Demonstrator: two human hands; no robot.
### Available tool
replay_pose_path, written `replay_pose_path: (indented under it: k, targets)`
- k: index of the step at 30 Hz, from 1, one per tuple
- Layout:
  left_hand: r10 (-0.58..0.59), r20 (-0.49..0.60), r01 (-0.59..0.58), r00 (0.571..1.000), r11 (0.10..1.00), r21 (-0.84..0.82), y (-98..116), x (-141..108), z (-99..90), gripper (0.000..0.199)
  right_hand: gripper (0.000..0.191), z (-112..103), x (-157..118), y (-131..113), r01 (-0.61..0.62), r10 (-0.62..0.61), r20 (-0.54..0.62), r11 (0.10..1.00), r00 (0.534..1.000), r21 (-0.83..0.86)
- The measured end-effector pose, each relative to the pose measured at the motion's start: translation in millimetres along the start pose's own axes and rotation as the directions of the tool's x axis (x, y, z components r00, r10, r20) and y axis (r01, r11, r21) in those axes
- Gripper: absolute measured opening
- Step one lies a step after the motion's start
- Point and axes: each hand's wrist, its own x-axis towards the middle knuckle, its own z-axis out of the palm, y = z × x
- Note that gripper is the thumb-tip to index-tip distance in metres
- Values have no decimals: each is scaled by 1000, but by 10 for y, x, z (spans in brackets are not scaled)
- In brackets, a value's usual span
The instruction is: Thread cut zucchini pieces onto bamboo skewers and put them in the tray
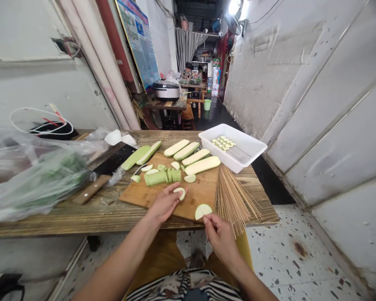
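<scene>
My left hand (pixel 167 203) holds a pale half-round zucchini slice (pixel 179 193) between thumb and fingers over the wooden cutting board (pixel 133 194). In my right hand (pixel 219 235), thumb and fingertips pinch the lower edge of a larger half-round slice (pixel 203 210) at the board's front edge; any stick there is hard to make out. Behind my left hand lies a partly sliced green piece (pixel 156 178) with loose slices around it. Several halved zucchinis (pixel 202 165) lie across the back of the board. Right of the board, thin wooden skewers (pixel 233 196) are fanned out.
A white tray (pixel 249 146) with skewered slices stands at the table's back right. On the left are a cleaver with a wooden handle (pixel 91 190) and plastic bags (pixel 50 179) of greens. A person (pixel 187 73) sits far back, beyond a cooker (pixel 166 90).
</scene>
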Motion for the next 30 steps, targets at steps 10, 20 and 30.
replay_pose_path:
  k: [10, 20, 30]
  targets:
    - [-93, 23, 95, 995, 983, -155, -156, 37, 142, 18, 29, 67, 39, -2, 0, 1, -44, 1000, 999, 15]
    - [-119, -72, 86, 990, 932, -353, -156, 16, 198, 17, 25, 34, -138, -24, 153, -150, 34, 961, 988, -230]
    - [-156, -11, 148, 988, 956, -252, -73, -151, 246, 14, 25, -66, -76, 24, 160, -182, -33, 926, 983, -341]
